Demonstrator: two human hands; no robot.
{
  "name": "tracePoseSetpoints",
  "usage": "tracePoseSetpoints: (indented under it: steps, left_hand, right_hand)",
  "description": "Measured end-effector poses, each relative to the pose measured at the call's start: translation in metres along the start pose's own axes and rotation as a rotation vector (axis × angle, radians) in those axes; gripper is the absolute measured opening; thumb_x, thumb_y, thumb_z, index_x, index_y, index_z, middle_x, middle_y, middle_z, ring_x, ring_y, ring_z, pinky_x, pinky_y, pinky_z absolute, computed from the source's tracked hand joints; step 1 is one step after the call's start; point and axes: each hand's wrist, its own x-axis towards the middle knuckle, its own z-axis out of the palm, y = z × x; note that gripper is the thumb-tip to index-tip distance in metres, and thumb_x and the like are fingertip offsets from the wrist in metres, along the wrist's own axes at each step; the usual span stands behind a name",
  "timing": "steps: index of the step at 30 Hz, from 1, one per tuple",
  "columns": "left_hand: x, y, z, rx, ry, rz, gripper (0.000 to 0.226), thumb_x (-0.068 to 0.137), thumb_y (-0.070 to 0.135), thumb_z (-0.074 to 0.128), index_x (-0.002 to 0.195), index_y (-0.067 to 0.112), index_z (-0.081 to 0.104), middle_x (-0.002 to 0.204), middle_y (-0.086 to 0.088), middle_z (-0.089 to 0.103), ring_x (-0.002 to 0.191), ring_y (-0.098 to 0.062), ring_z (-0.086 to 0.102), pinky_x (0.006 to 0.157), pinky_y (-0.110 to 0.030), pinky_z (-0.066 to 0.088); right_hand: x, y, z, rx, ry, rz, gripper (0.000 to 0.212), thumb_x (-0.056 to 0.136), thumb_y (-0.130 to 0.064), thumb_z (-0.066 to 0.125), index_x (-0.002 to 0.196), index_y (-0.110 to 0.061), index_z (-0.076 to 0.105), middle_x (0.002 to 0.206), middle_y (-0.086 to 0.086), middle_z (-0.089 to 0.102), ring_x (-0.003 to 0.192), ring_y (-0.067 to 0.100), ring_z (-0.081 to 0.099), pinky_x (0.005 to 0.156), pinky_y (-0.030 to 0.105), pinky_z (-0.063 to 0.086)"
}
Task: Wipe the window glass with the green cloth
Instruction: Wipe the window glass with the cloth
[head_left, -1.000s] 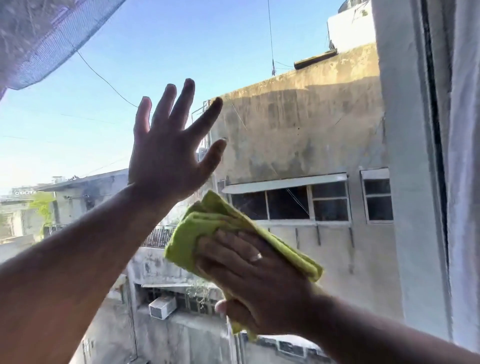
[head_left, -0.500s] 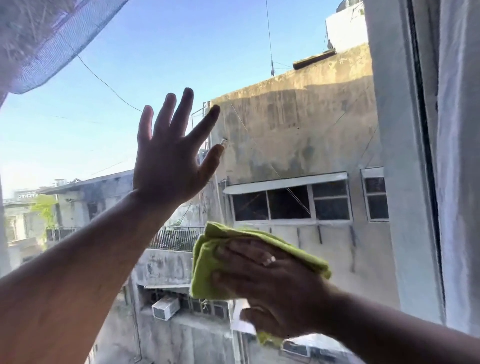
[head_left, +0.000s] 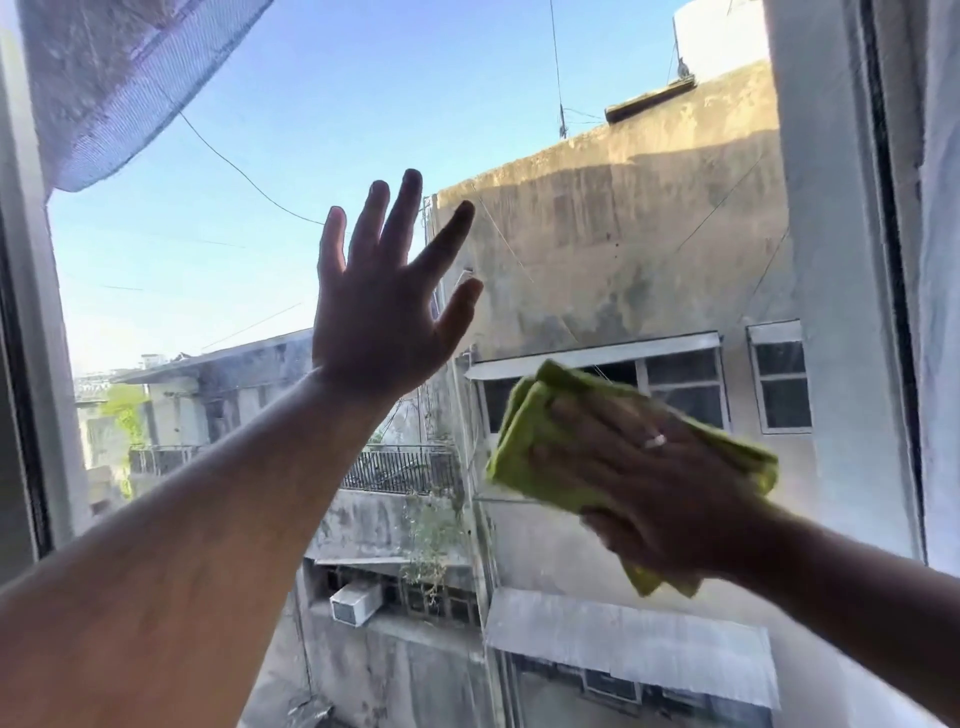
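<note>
The window glass (head_left: 270, 130) fills most of the head view, with sky and grey buildings behind it. My right hand (head_left: 660, 493) lies flat on a folded green cloth (head_left: 524, 441) and presses it against the glass at the right of centre. Green edges of the cloth stick out left of the fingers and below the palm. My left hand (head_left: 384, 312) is raised at the middle of the pane, palm toward the glass, fingers spread wide and holding nothing.
A white window frame (head_left: 841, 312) with a dark seal runs down the right side. Another frame edge (head_left: 31, 364) stands at the far left. A pale mesh curtain (head_left: 119, 78) hangs across the top left corner.
My right hand has slid the green cloth across the glass to the right and slightly up. The left hand stays raised and spread; the view has shifted, showing the left frame.
</note>
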Motion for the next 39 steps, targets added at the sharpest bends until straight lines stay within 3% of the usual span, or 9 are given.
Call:
tracePoseSetpoints:
  steps: [5, 9, 12, 18, 20, 26, 28, 34, 39]
  left_hand:
    - [0.0, 0.001, 0.001, 0.011, -0.001, 0.002, 0.062, 0.099, 0.06, 0.027, 0.155, 0.035, 0.03, 0.167, -0.015, 0.021, 0.154, -0.035, 0.02, 0.123, -0.059, 0.015]
    - [-0.001, -0.001, -0.002, 0.021, -0.012, 0.008, 0.064, 0.099, 0.062, 0.021, 0.156, 0.034, 0.03, 0.167, -0.014, 0.021, 0.154, -0.035, 0.02, 0.123, -0.059, 0.015]
    - [0.0, 0.0, -0.002, 0.002, -0.022, 0.013, 0.064, 0.099, 0.062, 0.021, 0.156, 0.034, 0.029, 0.168, -0.015, 0.019, 0.155, -0.035, 0.018, 0.123, -0.059, 0.013]
    - [0.0, 0.002, 0.002, 0.026, -0.004, 0.008, 0.063, 0.099, 0.06, 0.023, 0.156, 0.033, 0.028, 0.167, -0.016, 0.019, 0.154, -0.037, 0.019, 0.123, -0.06, 0.014]
    - [-0.001, 0.002, 0.001, 0.034, -0.007, 0.006, 0.063, 0.1, 0.06, 0.021, 0.156, 0.033, 0.027, 0.167, -0.016, 0.019, 0.154, -0.036, 0.019, 0.123, -0.06, 0.015]
    - [-0.001, -0.002, -0.003, 0.019, -0.029, 0.025, 0.061, 0.102, 0.059, 0.023, 0.157, 0.031, 0.029, 0.167, -0.016, 0.019, 0.154, -0.037, 0.02, 0.123, -0.059, 0.015]
    - [-0.001, 0.0, -0.002, 0.03, -0.023, 0.015, 0.061, 0.102, 0.058, 0.023, 0.157, 0.031, 0.029, 0.167, -0.016, 0.019, 0.154, -0.037, 0.019, 0.123, -0.059, 0.014]
    - [0.0, 0.003, -0.001, 0.038, -0.001, 0.006, 0.06, 0.102, 0.057, 0.023, 0.156, 0.033, 0.029, 0.167, -0.016, 0.022, 0.153, -0.038, 0.022, 0.122, -0.061, 0.017]
    - [0.0, -0.003, 0.001, 0.021, -0.009, 0.007, 0.06, 0.102, 0.061, 0.023, 0.155, 0.035, 0.032, 0.167, -0.013, 0.023, 0.153, -0.036, 0.023, 0.123, -0.058, 0.017]
  right_hand:
    - [0.04, 0.056, -0.025, -0.081, 0.207, 0.832, 0.074, 0.096, -0.047, 0.039, 0.158, -0.01, 0.022, 0.159, 0.029, 0.032, 0.14, 0.05, 0.038, 0.108, 0.06, 0.04]
    - [0.049, -0.03, 0.007, -0.048, 0.161, 0.261, 0.075, 0.098, -0.041, 0.041, 0.162, -0.018, 0.009, 0.169, 0.02, 0.004, 0.157, 0.04, 0.003, 0.128, 0.055, 0.004]
    - [0.001, -0.028, 0.011, -0.063, 0.009, -0.206, 0.064, 0.102, -0.046, 0.037, 0.16, -0.022, 0.022, 0.166, 0.012, 0.013, 0.154, 0.037, 0.019, 0.129, 0.05, 0.005]
    - [0.023, 0.066, -0.022, -0.016, 0.193, 0.772, 0.065, 0.107, -0.042, 0.023, 0.161, -0.009, 0.011, 0.165, 0.029, 0.016, 0.154, 0.047, 0.013, 0.122, 0.059, 0.026]
    - [0.049, 0.023, -0.012, -0.003, 0.228, 0.79, 0.064, 0.106, -0.042, 0.026, 0.162, -0.015, 0.01, 0.167, 0.027, 0.013, 0.155, 0.046, 0.01, 0.124, 0.059, 0.021]
    - [0.001, -0.047, 0.002, -0.144, -0.007, -0.414, 0.056, 0.1, -0.033, 0.048, 0.155, -0.03, 0.036, 0.164, 0.004, 0.035, 0.153, 0.033, 0.028, 0.13, 0.049, 0.007]
    - [-0.013, 0.016, -0.004, -0.24, 0.001, -0.34, 0.054, 0.103, -0.025, 0.042, 0.157, -0.026, 0.032, 0.164, 0.008, 0.034, 0.151, 0.037, 0.032, 0.126, 0.054, 0.019]
    - [0.027, 0.082, -0.027, -0.041, 0.121, 0.717, 0.063, 0.106, -0.04, 0.017, 0.162, -0.011, 0.013, 0.167, 0.026, 0.013, 0.155, 0.045, 0.01, 0.126, 0.056, 0.019]
    - [0.065, -0.095, 0.0, 0.126, 0.188, 0.381, 0.067, 0.094, -0.033, 0.048, 0.158, -0.027, 0.03, 0.168, 0.014, 0.024, 0.155, 0.037, 0.021, 0.126, 0.051, 0.015]
